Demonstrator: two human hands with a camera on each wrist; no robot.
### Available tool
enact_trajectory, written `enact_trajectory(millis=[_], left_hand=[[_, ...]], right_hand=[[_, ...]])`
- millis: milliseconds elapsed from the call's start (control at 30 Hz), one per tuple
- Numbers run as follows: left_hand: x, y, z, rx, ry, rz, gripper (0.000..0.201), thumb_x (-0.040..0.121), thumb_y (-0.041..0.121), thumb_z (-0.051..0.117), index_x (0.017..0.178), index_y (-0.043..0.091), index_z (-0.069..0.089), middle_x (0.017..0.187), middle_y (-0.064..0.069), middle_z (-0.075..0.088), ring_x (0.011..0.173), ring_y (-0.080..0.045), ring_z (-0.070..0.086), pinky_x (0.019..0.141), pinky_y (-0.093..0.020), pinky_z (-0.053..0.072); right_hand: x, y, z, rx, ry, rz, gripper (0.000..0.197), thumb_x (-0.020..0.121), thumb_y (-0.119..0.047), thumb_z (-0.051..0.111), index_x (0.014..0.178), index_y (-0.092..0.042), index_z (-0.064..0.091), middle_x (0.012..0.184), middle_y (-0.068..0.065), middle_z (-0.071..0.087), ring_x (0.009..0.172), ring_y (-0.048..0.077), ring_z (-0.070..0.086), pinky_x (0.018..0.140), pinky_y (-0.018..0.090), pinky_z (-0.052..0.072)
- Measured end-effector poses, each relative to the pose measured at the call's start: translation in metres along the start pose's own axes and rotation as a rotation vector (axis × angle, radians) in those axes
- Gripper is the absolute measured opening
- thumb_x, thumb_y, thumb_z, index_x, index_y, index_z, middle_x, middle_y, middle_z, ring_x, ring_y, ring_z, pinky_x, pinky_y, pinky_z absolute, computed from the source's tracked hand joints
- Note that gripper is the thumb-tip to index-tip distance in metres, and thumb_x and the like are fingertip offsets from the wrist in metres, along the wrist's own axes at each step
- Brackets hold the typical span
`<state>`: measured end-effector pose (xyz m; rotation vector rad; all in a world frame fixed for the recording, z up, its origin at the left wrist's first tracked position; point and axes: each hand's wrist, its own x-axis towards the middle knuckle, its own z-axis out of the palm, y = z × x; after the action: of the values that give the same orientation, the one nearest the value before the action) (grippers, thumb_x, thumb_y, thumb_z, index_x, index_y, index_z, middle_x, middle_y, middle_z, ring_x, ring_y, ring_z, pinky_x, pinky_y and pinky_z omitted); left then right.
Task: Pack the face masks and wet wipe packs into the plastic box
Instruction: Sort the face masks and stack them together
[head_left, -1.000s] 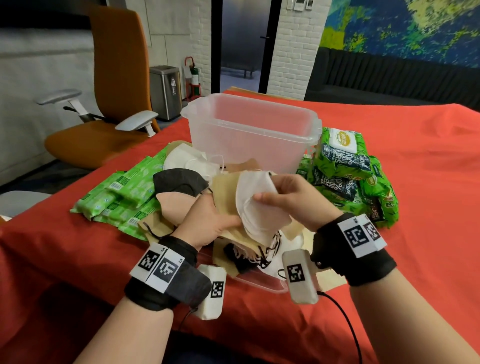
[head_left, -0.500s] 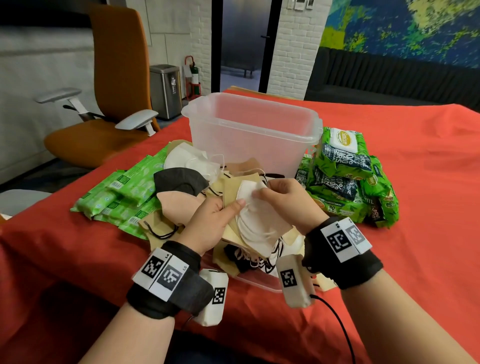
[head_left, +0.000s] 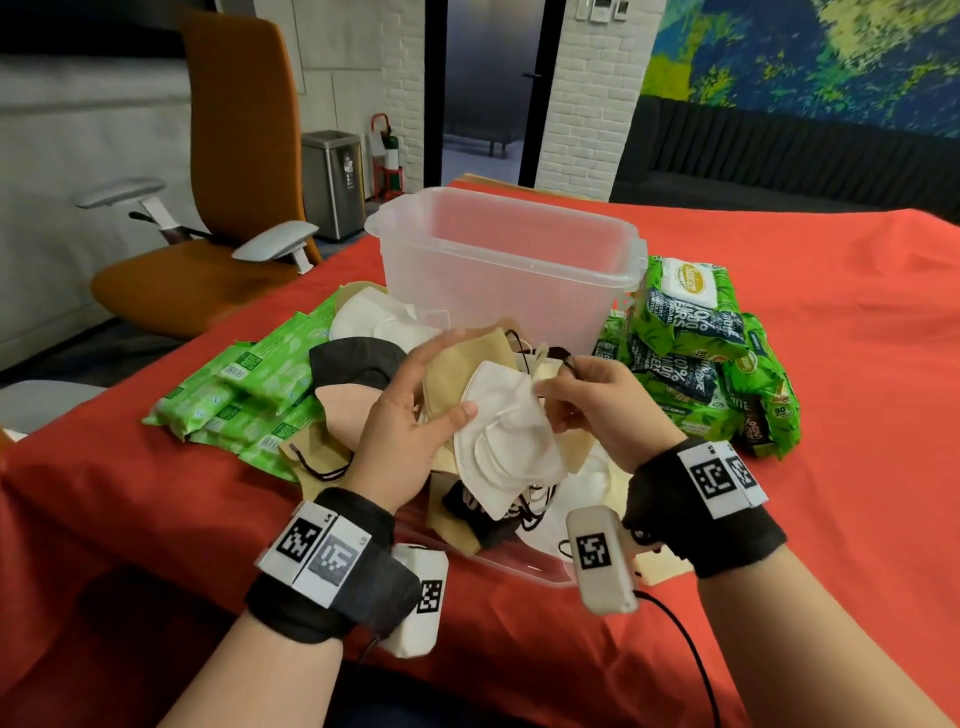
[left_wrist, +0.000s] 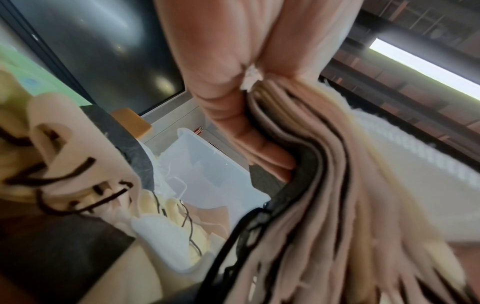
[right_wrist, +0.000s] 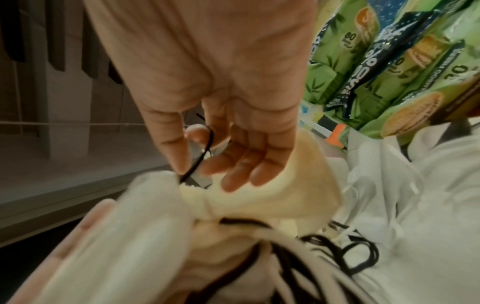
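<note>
Above the mask pile, the left hand (head_left: 410, 415) has lifted and now clamps the stack of masks (head_left: 498, 431) between thumb and fingers; the right hand (head_left: 597, 400) pinches its upper edge. Gathering looks nearly done; the plastic box (head_left: 509, 260) beyond is empty.
</note>
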<state>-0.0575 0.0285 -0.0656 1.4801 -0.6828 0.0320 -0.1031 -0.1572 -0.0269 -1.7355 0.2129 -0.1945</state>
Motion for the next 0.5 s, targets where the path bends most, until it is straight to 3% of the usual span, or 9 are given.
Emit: enact_trajectory(millis=[67,133,200,333,400,500], left_hand=[[0.0,0.001,-0.001,0.041,-0.005,-0.052,0.037,0.083,0.0,0.064,0.098,0.034,0.066,0.101,0.025,0.067,0.105,0.006,0.057,0.091,-0.009,0.039],[0.001,0.002,0.0,0.036,-0.011,-0.131,0.031,0.084,-0.002,0.061,0.083,0.027,0.071,0.084,0.021,0.07,0.09,0.009,0.061,0.081,-0.005,0.041],[0.001,0.004,0.001,0.026,-0.005,-0.183,0.027,0.085,0.0,0.06,0.083,0.025,0.071,0.088,0.017,0.07,0.09,0.009,0.061,0.081,-0.005,0.042],[0.001,0.005,0.002,0.054,0.023,-0.232,0.024,0.078,0.003,0.071,0.084,0.027,0.07,0.097,0.011,0.068,0.096,0.001,0.062,0.092,-0.017,0.044],[0.001,0.004,0.002,0.135,0.039,-0.251,0.03,0.069,0.007,0.079,0.082,0.031,0.069,0.1,0.008,0.068,0.1,-0.008,0.062,0.096,-0.028,0.046],[0.001,0.004,0.0,0.223,0.066,-0.286,0.035,0.056,0.017,0.089,0.078,0.035,0.067,0.099,0.004,0.068,0.101,-0.015,0.062,0.094,-0.039,0.05]], right_hand=[[0.003,0.001,-0.006,-0.021,0.11,-0.01,0.021,0.081,-0.003,0.063,0.067,-0.01,0.048,0.063,0.006,0.049,0.057,0.016,0.047,0.054,0.022,0.038],[0.005,0.005,-0.012,-0.054,0.179,-0.029,0.033,0.08,-0.002,0.064,0.063,-0.014,0.039,0.066,0.009,0.039,0.06,0.016,0.04,0.049,0.014,0.034],[0.007,0.009,-0.016,-0.057,0.21,-0.049,0.047,0.076,0.002,0.067,0.058,-0.017,0.028,0.061,0.004,0.03,0.053,0.013,0.034,0.045,0.014,0.032],[0.012,0.02,-0.021,-0.276,0.27,-0.023,0.04,0.069,-0.006,0.075,0.064,-0.017,0.037,0.069,-0.004,0.045,0.057,0.011,0.038,0.053,0.026,0.03],[0.015,0.025,-0.021,-0.408,0.218,0.09,0.035,0.069,-0.015,0.078,0.077,-0.016,0.044,0.08,-0.003,0.049,0.066,0.013,0.043,0.056,0.027,0.032],[0.017,0.031,-0.024,-0.527,0.155,0.247,0.047,0.07,-0.027,0.079,0.097,-0.015,0.042,0.094,0.001,0.051,0.084,0.02,0.051,0.068,0.03,0.04]])
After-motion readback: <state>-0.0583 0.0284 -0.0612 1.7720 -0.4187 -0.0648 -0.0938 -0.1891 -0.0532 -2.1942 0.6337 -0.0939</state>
